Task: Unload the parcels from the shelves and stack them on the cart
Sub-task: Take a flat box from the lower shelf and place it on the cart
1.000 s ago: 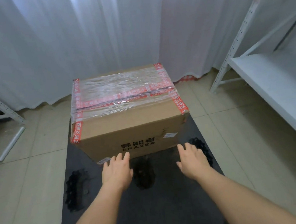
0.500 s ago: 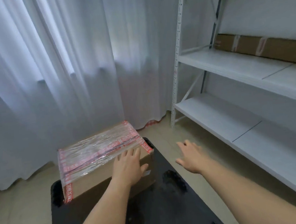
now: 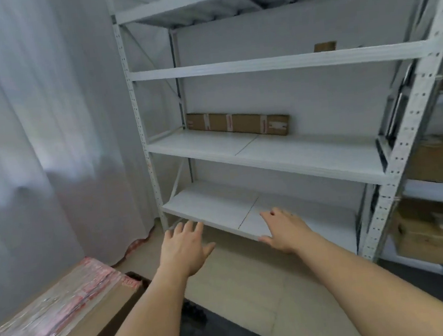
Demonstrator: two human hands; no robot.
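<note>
Reaching: both hands [image 3: 233, 241] spread, holding nothing; long parcel [image 3: 237, 123] on shelf [image 3: 281, 154] well above.

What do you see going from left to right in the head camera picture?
White curtain → wrapped box on the cart → left hand → long brown parcel on the shelf → right hand → boxes at far right.

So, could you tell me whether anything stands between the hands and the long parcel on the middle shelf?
Nothing visible does. The left hand and right hand are open, and the long parcel lies alone on its shelf.
</note>
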